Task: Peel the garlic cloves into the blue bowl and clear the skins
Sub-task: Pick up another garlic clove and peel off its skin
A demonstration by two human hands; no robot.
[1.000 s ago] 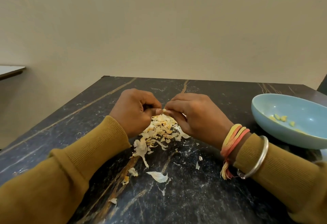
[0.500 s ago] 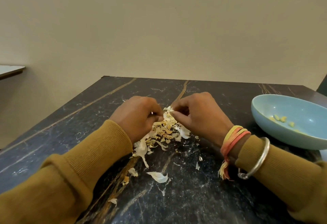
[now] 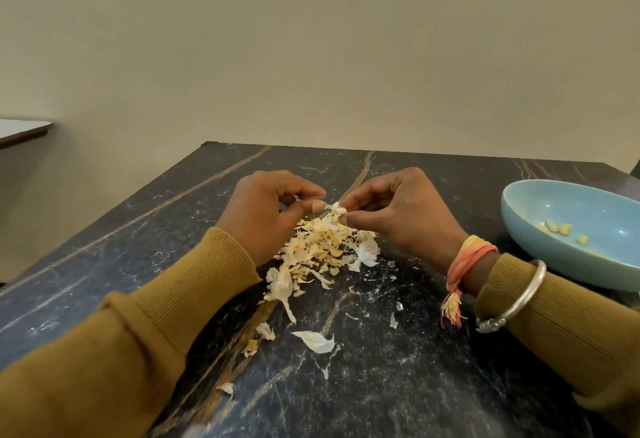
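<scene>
A person in mustard sleeves (image 3: 156, 316) peels garlic at a dark, veined stone table (image 3: 381, 385), both hands raised just above the centre of the frame. The right hand (image 3: 398, 219), fingers curled, pinches a small garlic clove (image 3: 337, 209) between thumb and fingertips. The left hand (image 3: 263, 216), also curled, closes thumb and forefinger on what looks like a flap of the clove's papery skin, though the hold is too small to make out exactly. The hands work directly over a heap of skins (image 3: 322, 247), apparently so that whatever is torn away falls onto the pile. Even so, loose flakes (image 3: 313, 340) lie scattered toward the bottom of the frame, well apart from the heap. The blue bowl (image 3: 554, 202) sits at the right edge of the picture, near the right forearm and probably within easy reach for dropping in each finished clove. A few peeled cloves (image 3: 557, 228) already lie in it. Judging by this, the peeling is under way and the skins have yet to be cleared. An orange thread band (image 3: 467, 250) and a silver bangle (image 3: 519, 295) circle the right wrist. The tabletop is streaked with pale scratches and brown seams. Behind it rises a plain beige wall (image 3: 311, 39), and the corner of a second table (image 3: 20, 126) shows at the left edge.
</scene>
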